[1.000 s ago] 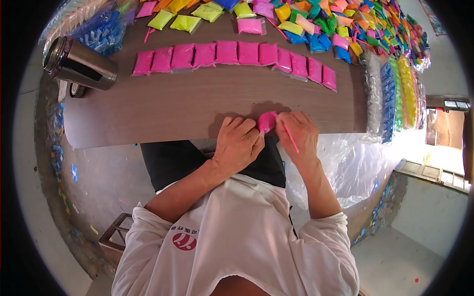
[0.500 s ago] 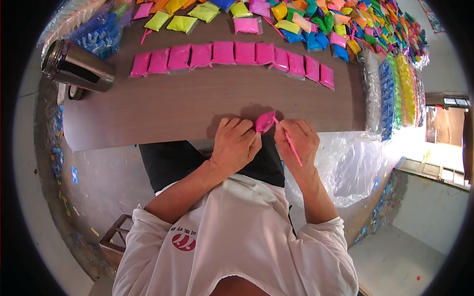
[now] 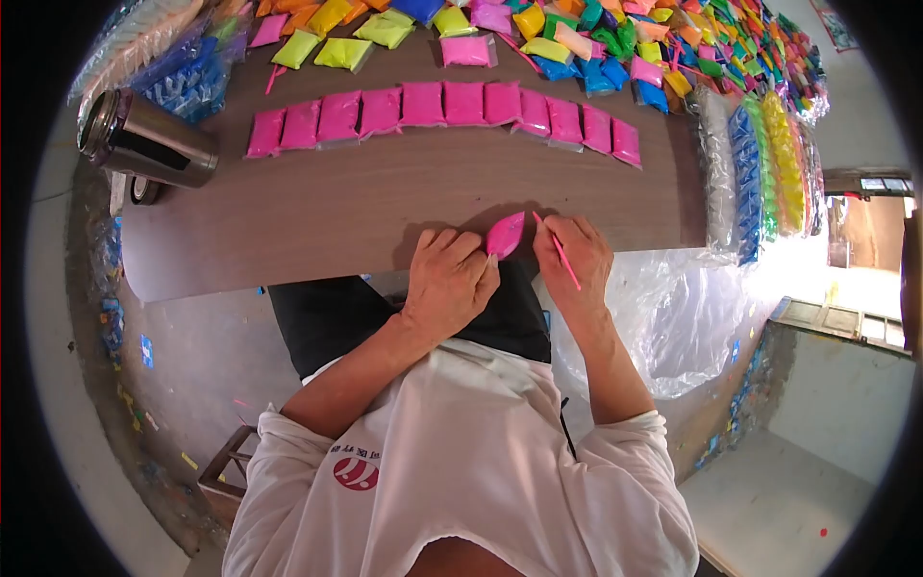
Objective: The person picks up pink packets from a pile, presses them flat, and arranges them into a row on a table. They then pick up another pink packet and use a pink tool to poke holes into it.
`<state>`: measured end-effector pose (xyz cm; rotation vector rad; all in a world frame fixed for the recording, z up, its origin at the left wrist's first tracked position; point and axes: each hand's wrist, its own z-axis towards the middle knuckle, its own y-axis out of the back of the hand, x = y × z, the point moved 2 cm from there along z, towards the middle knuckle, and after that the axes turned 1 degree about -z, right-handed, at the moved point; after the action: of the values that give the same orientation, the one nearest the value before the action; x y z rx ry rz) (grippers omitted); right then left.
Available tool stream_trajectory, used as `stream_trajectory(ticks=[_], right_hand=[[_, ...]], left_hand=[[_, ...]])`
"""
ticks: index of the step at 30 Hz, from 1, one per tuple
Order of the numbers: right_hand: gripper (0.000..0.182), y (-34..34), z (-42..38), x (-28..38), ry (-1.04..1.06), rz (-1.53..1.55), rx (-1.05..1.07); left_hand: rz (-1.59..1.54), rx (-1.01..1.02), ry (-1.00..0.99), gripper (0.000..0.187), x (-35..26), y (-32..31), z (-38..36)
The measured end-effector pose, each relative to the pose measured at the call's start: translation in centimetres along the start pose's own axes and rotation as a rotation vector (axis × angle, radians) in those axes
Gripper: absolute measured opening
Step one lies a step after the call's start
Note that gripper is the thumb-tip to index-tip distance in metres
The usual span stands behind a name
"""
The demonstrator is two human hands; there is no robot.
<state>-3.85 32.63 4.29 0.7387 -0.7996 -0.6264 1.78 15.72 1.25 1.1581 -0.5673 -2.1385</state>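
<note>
At the table's near edge, my left hand (image 3: 445,281) is closed on one end of a small, plump pink packet (image 3: 505,235). The packet bulges and stands tilted, its pointed end away from me. Just right of it, my right hand (image 3: 580,267) pinches a thin pink stick (image 3: 565,260), perhaps a straw. The stick's upper tip stands a little apart from the packet. Farther up the table, several flat pink packets (image 3: 423,104) lie side by side in a curved row. Another pink packet (image 3: 468,51) lies behind that row.
A steel flask (image 3: 159,139) lies at the left of the brown table (image 3: 317,212), near its black cap (image 3: 144,189). Many coloured packets (image 3: 615,43) are heaped at the back. Long bagged strips (image 3: 745,183) hang at the right edge, above clear plastic sheeting (image 3: 673,322).
The stick's tip has come away from the packet, leaving a small gap. The packet has turned more upright in my left hand. The view has shifted slightly.
</note>
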Motion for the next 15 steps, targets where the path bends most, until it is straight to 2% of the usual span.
stream_trajectory(ticks=[4, 7, 10, 12, 13, 15], right_hand=[[0.011, 0.4, 0.0, 2.1, 0.136, 0.073, -0.025], [0.012, 0.0, 0.0, 0.4, 0.06, -0.057, 0.059], [0.012, 0.5, 0.4, 0.1, 0.052, -0.046, 0.028], [0.012, 0.9, 0.5, 1.4, 0.124, 0.046, 0.023], [0.012, 1.1, 0.4, 2.0, 0.157, 0.092, 0.02], [0.01, 0.5, 0.5, 0.9, 0.093, 0.037, 0.069]], left_hand=[[-0.007, -0.01, -0.002, 0.011, 0.0, -0.1, 0.0], [0.003, 0.024, 0.009, 0.01, -0.1, 0.0, 0.1], [0.016, 0.007, -0.009, 0.012, 0.1, 0.0, 0.3], [0.021, -0.044, -0.031, 0.017, 0.1, -0.2, 0.1], [0.016, -0.024, -0.019, 0.014, 0.1, -0.2, 0.0], [0.005, 0.009, 0.002, 0.01, 0.0, -0.2, 0.0]])
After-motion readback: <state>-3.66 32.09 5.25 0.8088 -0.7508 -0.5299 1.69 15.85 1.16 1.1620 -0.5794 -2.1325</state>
